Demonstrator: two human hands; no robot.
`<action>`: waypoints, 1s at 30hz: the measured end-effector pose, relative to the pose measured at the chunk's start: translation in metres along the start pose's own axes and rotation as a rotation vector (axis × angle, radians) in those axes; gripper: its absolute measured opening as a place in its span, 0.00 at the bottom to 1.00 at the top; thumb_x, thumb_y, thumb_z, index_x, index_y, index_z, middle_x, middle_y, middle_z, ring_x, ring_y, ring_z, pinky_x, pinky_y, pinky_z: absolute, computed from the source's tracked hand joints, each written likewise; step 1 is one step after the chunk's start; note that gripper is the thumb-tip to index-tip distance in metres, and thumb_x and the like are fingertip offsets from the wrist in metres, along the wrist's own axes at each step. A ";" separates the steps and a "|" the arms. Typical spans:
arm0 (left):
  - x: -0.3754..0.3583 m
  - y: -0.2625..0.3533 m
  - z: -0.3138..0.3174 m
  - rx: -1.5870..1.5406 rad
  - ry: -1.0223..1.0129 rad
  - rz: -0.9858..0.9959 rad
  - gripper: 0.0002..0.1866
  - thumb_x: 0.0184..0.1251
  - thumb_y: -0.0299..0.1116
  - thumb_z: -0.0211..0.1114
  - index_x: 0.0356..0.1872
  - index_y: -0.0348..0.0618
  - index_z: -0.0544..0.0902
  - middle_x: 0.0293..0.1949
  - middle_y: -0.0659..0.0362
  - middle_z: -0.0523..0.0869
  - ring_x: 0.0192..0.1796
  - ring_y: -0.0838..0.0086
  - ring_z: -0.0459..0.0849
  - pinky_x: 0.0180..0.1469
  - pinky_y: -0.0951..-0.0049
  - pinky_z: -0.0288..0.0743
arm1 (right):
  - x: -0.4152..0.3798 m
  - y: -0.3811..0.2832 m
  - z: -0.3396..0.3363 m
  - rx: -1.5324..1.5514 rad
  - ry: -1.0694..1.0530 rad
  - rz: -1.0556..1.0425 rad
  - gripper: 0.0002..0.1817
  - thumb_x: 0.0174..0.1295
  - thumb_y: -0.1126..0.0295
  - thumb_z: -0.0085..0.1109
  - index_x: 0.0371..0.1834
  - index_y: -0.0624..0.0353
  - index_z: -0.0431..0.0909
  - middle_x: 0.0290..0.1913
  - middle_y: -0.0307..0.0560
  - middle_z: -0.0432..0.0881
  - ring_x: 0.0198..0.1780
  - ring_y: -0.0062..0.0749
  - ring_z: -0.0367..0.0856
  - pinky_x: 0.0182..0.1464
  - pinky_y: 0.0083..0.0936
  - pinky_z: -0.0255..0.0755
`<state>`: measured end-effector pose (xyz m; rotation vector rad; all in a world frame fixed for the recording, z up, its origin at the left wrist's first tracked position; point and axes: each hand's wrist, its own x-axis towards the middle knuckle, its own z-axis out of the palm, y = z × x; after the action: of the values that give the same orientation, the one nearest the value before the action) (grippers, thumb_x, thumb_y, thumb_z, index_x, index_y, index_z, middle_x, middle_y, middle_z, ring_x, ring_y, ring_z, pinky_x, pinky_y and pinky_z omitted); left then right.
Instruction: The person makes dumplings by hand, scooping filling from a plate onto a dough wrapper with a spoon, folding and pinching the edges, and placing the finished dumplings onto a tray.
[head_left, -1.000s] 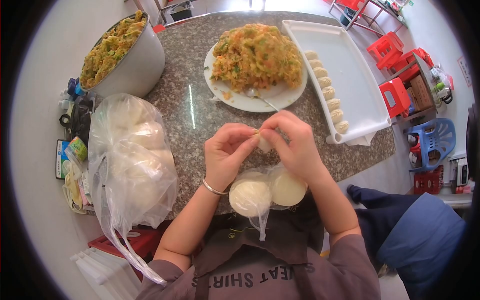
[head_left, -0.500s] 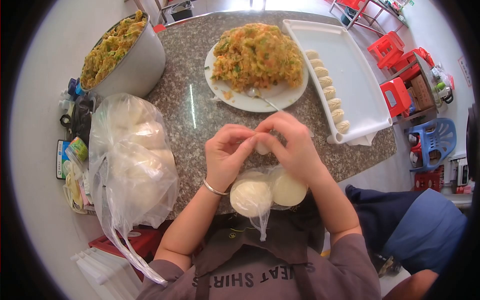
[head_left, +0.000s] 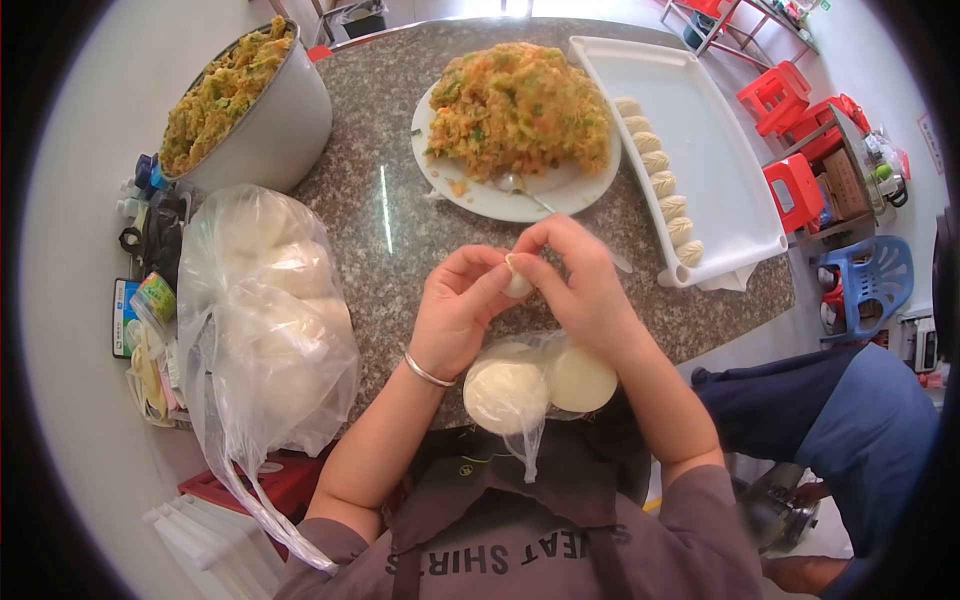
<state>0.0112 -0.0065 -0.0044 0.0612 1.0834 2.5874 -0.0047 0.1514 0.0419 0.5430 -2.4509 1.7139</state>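
Observation:
A small pale dumpling (head_left: 517, 283) is pinched between my two hands above the granite table. My left hand (head_left: 462, 303) supports it from the left with curled fingers, and a bangle circles that wrist. From the right, the thumb and forefinger of my right hand (head_left: 578, 278) press its upper edge. Just below the hands lie a stack of round dough wrappers (head_left: 505, 392) in clear plastic and another pale stack (head_left: 582, 380) beside it. Beyond my fingers, a spoon (head_left: 528, 192) rests on a white plate (head_left: 435, 178) heaped with chopped vegetable filling (head_left: 520, 120).
A white tray (head_left: 725, 170) at the right holds a row of pleated dumplings (head_left: 668, 183). On the left stand a metal pot (head_left: 275, 130) of filling and a plastic bag (head_left: 270, 320) of pale rounds. A person's blue-clad leg (head_left: 860, 440) is close on the right.
The dumpling shows more clearly between my fingers, and my hands have shifted slightly. At the right, the other person's leg has moved, and a hand or foot now shows lower down.

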 end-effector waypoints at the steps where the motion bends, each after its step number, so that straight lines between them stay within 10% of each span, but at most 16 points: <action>1: 0.000 0.000 0.001 -0.001 0.001 0.000 0.03 0.70 0.27 0.58 0.42 0.44 0.76 0.43 0.60 0.82 0.48 0.75 0.82 0.52 0.67 0.81 | 0.000 0.000 -0.001 -0.043 -0.003 -0.020 0.06 0.58 0.73 0.60 0.32 0.64 0.75 0.31 0.48 0.77 0.37 0.43 0.77 0.44 0.33 0.69; 18: 0.000 0.000 0.002 0.032 -0.020 -0.031 0.13 0.74 0.29 0.52 0.54 0.37 0.74 0.50 0.54 0.81 0.52 0.68 0.82 0.55 0.68 0.79 | -0.004 -0.003 -0.006 -0.079 0.040 0.001 0.05 0.58 0.75 0.61 0.31 0.66 0.76 0.30 0.47 0.77 0.35 0.37 0.78 0.42 0.30 0.71; 30: 0.002 0.007 -0.003 -0.163 -0.105 -0.251 0.21 0.77 0.36 0.47 0.63 0.34 0.67 0.50 0.47 0.81 0.48 0.61 0.86 0.47 0.74 0.85 | -0.005 0.022 -0.019 0.493 -0.094 0.164 0.04 0.60 0.79 0.60 0.36 0.68 0.80 0.36 0.45 0.81 0.38 0.23 0.79 0.41 0.19 0.74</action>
<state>0.0063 -0.0127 -0.0021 0.0204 0.7854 2.4061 -0.0103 0.1769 0.0277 0.4803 -2.1720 2.4325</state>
